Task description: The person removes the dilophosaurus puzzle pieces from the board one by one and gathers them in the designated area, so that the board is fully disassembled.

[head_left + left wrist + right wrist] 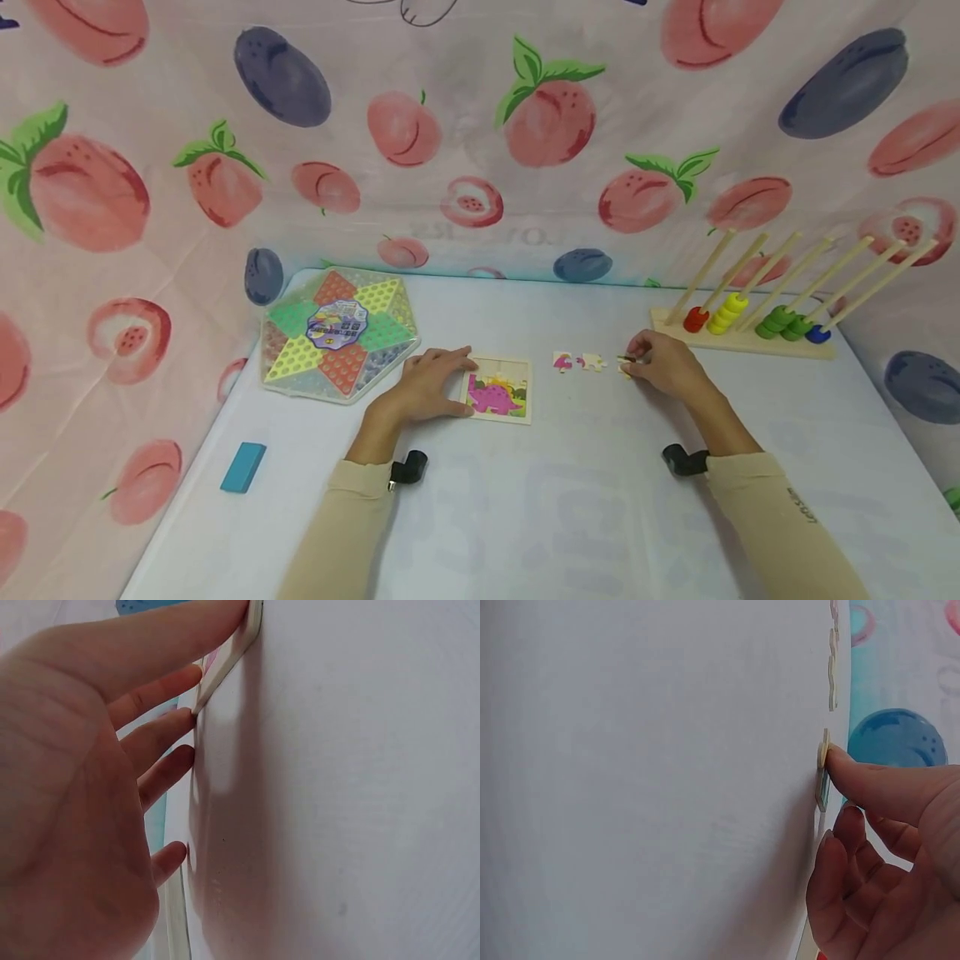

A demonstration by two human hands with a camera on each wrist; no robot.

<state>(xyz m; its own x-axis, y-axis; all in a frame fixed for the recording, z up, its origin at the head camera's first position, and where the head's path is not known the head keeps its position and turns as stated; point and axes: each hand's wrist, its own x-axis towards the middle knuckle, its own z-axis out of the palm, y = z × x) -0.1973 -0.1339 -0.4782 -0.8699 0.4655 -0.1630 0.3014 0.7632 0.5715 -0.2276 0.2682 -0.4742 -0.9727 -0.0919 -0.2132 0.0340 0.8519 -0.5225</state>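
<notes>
A small wooden jigsaw puzzle board [529, 392] with a pink dinosaur picture lies flat on the table. My left hand [427, 385] holds it by its left side, thumb at the near corner and forefinger at the far corner. To the board's right, a jigsaw piece with pink on it [562, 361] and a paler jigsaw piece [592, 362] lie in a row. At that row's right end my right hand [670, 364] pinches a jigsaw piece [824, 780] close to the tabletop; the fingers partly hide it. The right wrist view shows its edge, with some teal.
A Chinese checkers set [337, 333] in clear packaging lies at the back left. Nearer on that side is a blue block [243, 467]. A wooden bead-counting rack [750, 340] with upright pegs stands beyond my right hand. A fruit-print curtain [465, 125] hangs behind the table.
</notes>
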